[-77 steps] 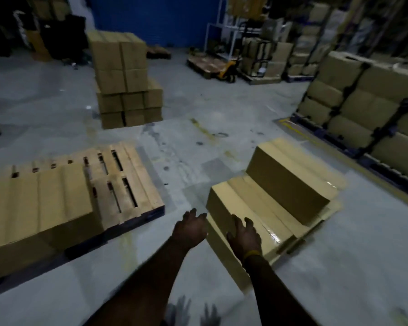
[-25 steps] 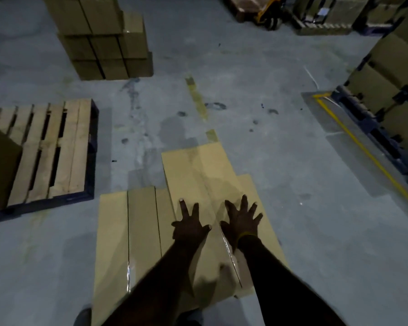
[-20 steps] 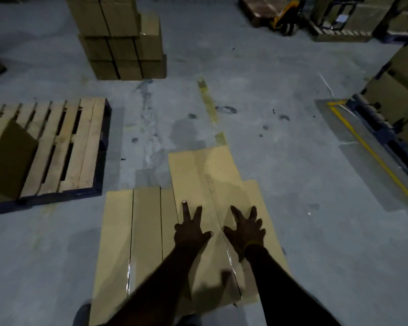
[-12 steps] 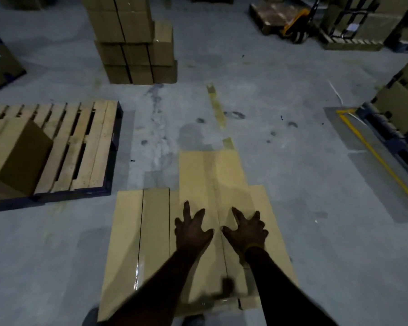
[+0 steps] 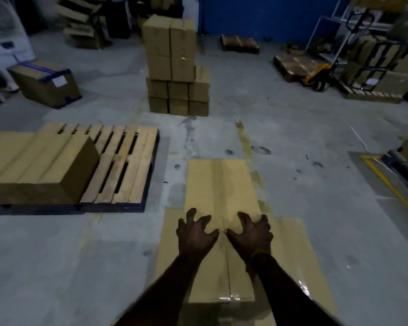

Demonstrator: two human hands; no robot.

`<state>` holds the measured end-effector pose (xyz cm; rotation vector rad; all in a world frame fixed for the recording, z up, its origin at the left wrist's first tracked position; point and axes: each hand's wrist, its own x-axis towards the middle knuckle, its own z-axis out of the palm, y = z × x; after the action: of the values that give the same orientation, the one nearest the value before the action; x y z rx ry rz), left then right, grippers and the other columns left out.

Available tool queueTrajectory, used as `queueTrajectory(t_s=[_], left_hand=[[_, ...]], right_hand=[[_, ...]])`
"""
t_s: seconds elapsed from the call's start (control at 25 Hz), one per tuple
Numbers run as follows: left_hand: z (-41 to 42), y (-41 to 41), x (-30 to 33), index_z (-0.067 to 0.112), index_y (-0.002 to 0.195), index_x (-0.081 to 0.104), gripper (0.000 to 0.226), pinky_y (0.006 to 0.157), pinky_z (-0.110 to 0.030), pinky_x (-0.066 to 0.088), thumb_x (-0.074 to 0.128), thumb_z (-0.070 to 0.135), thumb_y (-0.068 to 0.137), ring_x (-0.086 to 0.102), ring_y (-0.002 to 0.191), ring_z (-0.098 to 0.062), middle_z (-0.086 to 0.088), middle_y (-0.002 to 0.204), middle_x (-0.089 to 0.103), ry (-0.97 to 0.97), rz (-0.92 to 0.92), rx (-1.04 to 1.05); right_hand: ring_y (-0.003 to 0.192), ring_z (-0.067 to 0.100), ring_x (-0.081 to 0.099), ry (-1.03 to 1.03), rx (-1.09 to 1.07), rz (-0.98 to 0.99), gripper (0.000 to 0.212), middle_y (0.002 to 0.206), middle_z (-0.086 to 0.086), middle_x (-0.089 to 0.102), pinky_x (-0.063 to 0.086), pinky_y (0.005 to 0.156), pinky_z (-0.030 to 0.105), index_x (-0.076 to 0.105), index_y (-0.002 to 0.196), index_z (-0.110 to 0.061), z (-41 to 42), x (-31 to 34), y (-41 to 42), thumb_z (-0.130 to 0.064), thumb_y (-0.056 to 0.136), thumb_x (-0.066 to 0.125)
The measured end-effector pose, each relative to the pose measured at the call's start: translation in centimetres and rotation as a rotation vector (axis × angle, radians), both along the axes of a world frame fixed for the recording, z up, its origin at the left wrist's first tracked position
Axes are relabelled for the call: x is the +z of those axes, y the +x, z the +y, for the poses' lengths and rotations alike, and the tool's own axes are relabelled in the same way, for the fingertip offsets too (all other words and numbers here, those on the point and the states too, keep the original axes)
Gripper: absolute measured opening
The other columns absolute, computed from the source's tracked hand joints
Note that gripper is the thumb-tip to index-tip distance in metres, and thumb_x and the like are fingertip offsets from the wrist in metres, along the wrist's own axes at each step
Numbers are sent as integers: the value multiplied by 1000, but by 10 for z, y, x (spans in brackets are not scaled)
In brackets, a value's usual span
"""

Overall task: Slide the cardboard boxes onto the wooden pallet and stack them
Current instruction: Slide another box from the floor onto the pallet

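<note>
A long cardboard box (image 5: 219,182) lies on top of a wider, lower layer of cardboard boxes (image 5: 295,250) on the floor in front of me. My left hand (image 5: 194,232) and my right hand (image 5: 251,232) rest side by side on its top, fingers spread and curled, pressing on it without gripping. The wooden pallet (image 5: 125,165) lies on the floor to the left, a short gap away. A row of cardboard boxes (image 5: 33,161) covers the pallet's left part; its right slats are bare.
A tall stack of boxes (image 5: 177,67) stands ahead on the grey floor. A strapped box (image 5: 45,82) lies at the far left. A yellow pallet jack (image 5: 316,74) and loaded pallets (image 5: 384,67) stand at the back right. Yellow floor tape (image 5: 391,187) marks the right side.
The view has tilted up, showing more of the warehouse. My fingers have curled on the top box, and the box now reaches further ahead over the lower layer.
</note>
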<state>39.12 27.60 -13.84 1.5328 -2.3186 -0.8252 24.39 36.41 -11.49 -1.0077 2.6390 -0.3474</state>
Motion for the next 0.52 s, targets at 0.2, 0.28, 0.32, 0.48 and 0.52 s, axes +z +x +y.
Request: queueTrajectory(t_s=[0.2,0.28,0.32,0.48,0.52], left_hand=[[-66,134,24,39,131,58,62,110,-47,33,61,65,75,33,135,-28,5,153,28,-64,56,52],[-94,198,29,40,131,57,62,110,-48,33,60,65,74,31,138,-28,5,154,27,-79,67,69],[-109,229,32,40,131,57,62,110,-47,33,61,65,75,31,138,-28,5,153,27,-95,66,80],[-158,330,40,41,129,57,62,111,-50,32,60,66,73,33,138,-30,5,151,28,-133,54,119],[-167,347,43,42,129,57,62,112,-51,30,60,67,73,32,139,-31,5,151,28,-135,57,123]], right_hand=[[133,38,31,-155,18,36,77,145,20,29,30,112,47,47,137,-39,-69,22,135,-71,69,65],[134,38,30,-175,36,27,76,145,19,29,28,113,47,47,137,-40,-102,26,197,-71,70,65],[133,37,30,-187,47,19,76,144,19,29,28,113,47,46,137,-40,-117,28,227,-72,70,65],[130,37,33,-216,89,4,77,139,15,30,30,111,47,46,136,-40,-168,39,325,-73,70,64],[130,37,33,-223,92,-4,77,140,15,29,30,111,47,46,137,-40,-177,43,342,-73,70,65]])
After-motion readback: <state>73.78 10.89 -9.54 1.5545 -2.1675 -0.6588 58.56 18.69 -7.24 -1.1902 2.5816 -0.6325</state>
